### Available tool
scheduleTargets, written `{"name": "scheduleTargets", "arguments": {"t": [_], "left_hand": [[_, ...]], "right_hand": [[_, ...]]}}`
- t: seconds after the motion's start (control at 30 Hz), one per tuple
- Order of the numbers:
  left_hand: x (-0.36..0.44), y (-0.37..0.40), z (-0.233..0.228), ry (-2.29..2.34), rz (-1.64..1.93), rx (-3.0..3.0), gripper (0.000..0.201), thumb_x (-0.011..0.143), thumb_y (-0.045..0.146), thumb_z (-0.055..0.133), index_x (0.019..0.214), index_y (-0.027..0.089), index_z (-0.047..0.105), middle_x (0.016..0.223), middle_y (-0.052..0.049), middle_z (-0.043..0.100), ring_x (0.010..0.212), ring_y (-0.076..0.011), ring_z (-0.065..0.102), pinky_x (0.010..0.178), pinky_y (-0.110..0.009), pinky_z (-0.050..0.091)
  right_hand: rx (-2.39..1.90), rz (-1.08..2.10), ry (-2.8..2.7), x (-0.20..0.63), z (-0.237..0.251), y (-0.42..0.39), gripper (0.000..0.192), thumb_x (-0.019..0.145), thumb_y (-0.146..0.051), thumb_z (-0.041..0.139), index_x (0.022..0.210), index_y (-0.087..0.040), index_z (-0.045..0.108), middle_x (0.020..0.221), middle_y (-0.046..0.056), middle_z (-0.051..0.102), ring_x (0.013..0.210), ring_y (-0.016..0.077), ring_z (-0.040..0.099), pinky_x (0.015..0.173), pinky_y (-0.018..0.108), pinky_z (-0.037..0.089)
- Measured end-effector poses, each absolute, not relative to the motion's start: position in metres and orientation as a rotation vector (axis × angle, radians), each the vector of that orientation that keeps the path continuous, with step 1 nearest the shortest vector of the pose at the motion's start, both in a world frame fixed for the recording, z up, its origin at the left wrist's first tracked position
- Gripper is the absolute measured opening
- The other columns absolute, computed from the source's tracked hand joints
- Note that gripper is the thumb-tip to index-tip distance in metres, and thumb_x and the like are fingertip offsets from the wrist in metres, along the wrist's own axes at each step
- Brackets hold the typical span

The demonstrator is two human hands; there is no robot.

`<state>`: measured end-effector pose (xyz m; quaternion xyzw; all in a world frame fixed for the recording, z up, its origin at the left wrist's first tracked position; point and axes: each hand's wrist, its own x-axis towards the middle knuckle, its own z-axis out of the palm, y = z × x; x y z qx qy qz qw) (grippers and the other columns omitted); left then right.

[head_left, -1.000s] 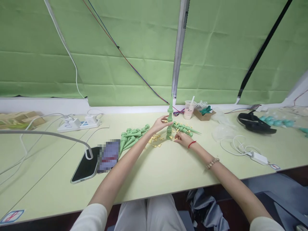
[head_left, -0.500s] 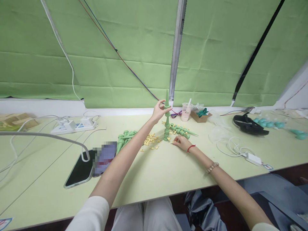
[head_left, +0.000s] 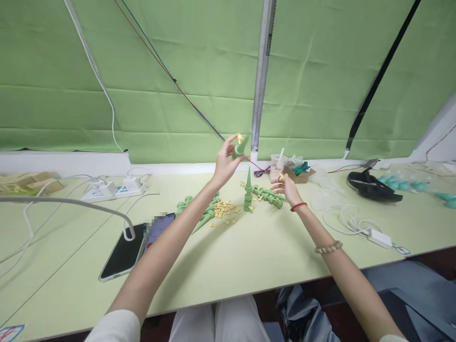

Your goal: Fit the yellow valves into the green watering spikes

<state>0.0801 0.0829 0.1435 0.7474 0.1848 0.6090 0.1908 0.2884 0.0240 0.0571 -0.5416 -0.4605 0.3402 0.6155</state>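
My left hand (head_left: 224,160) is raised above the table, its fingers closed round a green ringed piece (head_left: 241,149) with a blurred pointed end. A small yellow peg (head_left: 240,138) shows at its fingertips. To the right, my right hand (head_left: 289,189) is lifted too, a yellow peg (head_left: 281,176) between thumb and forefinger while the other fingers stretch out. Between the hands a pointed green spire (head_left: 248,195) stands upright on the table. Left of it lie a heap of yellow pegs (head_left: 223,209) and some green ringed parts (head_left: 204,218), partly behind my left forearm.
Behind my right hand lies a green rod with yellow pegs (head_left: 268,195). A cup with a straw (head_left: 276,166) and a cardboard box (head_left: 302,176) stand at the back. Phones (head_left: 123,254), a power strip (head_left: 123,191), a white charger (head_left: 379,238) and a black visor-like object (head_left: 374,186) lie around.
My left hand has lifted the upper green piece away from the standing spire, up and left. My right hand has risen from the tabletop with a yellow peg.
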Motion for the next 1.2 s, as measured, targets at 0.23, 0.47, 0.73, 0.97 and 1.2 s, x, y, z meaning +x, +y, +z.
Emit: {"name": "scheduleTargets", "arguments": {"t": [0.23, 0.47, 0.73, 0.97, 1.2], "left_hand": [[0.049, 0.047, 0.112, 0.546, 1.106, 3.056, 0.039, 0.085, 0.013, 0.04, 0.118, 0.027, 0.055, 0.094, -0.005, 0.064, 0.096, -0.0185, 0.052, 0.101, -0.04, 0.024], [0.047, 0.049, 0.081, 0.428, 0.845, 2.64, 0.033, 0.077, 0.016, 0.046, 0.103, 0.025, 0.065, 0.081, -0.006, 0.062, 0.09, -0.0211, 0.055, 0.105, -0.042, 0.024], [0.016, 0.071, 0.075, 0.762, 1.115, 2.335, 0.017, 0.071, 0.028, 0.061, 0.086, 0.023, 0.068, 0.085, -0.005, 0.069, 0.084, -0.0206, 0.062, 0.099, -0.041, 0.036], [0.027, 0.032, 0.072, 0.706, 0.911, 1.374, 0.036, 0.077, 0.049, 0.054, 0.097, 0.019, 0.054, 0.094, -0.011, 0.068, 0.083, -0.0211, 0.065, 0.081, -0.039, 0.048], [0.031, -0.011, 0.058, 0.575, 0.85, 1.09, 0.033, 0.081, 0.048, 0.049, 0.105, 0.026, 0.049, 0.073, 0.0, 0.058, 0.061, -0.0125, 0.058, 0.06, -0.029, 0.049]], "right_hand": [[-0.973, 1.235, -1.199, 0.249, 0.09, -0.014, 0.043, 0.085, -0.06, 0.031, 0.079, -0.02, 0.043, 0.095, 0.009, 0.066, 0.07, 0.0168, 0.066, 0.054, 0.029, 0.055], [-1.114, 1.085, -1.457, 0.223, 0.05, -0.019, 0.049, 0.059, -0.035, 0.075, 0.095, -0.019, 0.045, 0.097, 0.005, 0.059, 0.068, 0.0174, 0.068, 0.054, 0.027, 0.057], [-1.436, 0.781, -1.507, 0.281, 0.015, -0.016, 0.038, 0.059, -0.019, 0.072, 0.089, -0.017, 0.049, 0.089, 0.006, 0.064, 0.059, 0.0161, 0.065, 0.048, 0.028, 0.054], [-1.853, 0.413, -1.512, 0.295, -0.028, 0.002, 0.02, 0.065, -0.02, 0.065, 0.075, -0.018, 0.047, 0.077, 0.006, 0.063, 0.061, 0.0167, 0.06, 0.053, 0.028, 0.046], [-1.73, 0.165, -1.465, 0.273, 0.0, -0.015, 0.033, 0.09, -0.041, 0.021, 0.074, -0.02, 0.041, 0.075, 0.008, 0.056, 0.074, 0.021, 0.054, 0.07, 0.036, 0.043]]}}
